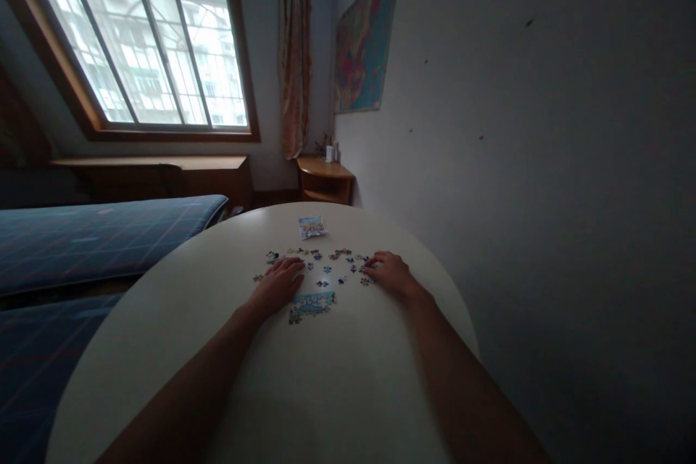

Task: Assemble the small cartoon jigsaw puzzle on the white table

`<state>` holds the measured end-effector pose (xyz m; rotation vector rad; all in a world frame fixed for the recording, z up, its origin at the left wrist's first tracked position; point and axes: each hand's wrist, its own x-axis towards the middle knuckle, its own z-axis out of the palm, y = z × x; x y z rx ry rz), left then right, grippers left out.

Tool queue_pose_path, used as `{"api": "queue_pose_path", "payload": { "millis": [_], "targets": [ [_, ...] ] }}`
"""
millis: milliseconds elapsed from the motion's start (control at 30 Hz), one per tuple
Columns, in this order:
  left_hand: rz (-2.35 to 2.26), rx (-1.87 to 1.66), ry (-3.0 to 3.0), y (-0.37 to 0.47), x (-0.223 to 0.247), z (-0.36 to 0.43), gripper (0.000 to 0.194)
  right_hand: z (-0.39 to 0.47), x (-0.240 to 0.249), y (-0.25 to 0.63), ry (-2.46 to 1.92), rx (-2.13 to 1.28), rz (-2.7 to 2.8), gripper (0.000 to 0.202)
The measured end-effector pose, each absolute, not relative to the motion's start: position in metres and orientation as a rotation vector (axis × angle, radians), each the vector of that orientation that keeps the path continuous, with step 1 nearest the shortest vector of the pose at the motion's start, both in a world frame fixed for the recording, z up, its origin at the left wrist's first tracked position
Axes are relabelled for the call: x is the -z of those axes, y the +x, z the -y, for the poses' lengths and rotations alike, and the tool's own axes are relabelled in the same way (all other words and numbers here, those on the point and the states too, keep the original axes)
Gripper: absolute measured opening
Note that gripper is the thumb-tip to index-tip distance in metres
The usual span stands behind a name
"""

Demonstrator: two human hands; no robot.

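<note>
Loose jigsaw puzzle pieces [327, 270] lie scattered between and beyond my hands on a white round table [348, 384]. My left hand [278, 283] rests palm down among pieces at the left, fingers stretched out and thumb apart, covering some of them. Just right of and below it is a joined section of the puzzle [312, 304], mostly light blue, with an uneven lower left edge. At the right of the scatter, my right hand [388, 272] reaches its slightly bent fingers over several pieces. Its fingertips touch or hover close above them; no lifted piece shows.
A small picture packet [312, 227] lies beyond the pieces. Plaid mattresses [109, 239] stand at the left of the table, and a bare wall [522, 217] runs along the right. A corner shelf [326, 170] and a desk [206, 162] are farther back below the window.
</note>
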<state>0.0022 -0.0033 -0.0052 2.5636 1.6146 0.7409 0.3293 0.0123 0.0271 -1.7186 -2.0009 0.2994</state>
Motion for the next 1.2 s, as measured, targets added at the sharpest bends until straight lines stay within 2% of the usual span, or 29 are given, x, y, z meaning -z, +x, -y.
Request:
{"api": "queue_pose_path", "payload": {
  "millis": [300,533,1200],
  "targets": [
    [-1.597,-0.74,2.595,0.002,0.005,0.005,0.036,-0.018,-0.026,0.351,-1.623,-0.51,2.004,0.026],
    [-1.594,-0.723,2.603,0.002,0.006,0.003,0.036,-0.017,-0.026,0.352,-1.625,-0.447,2.002,0.027],
    [-1.6,-0.748,2.572,0.004,0.001,0.007,0.037,-0.012,-0.032,0.351,-1.63,-0.607,2.132,0.029]
  ]
}}
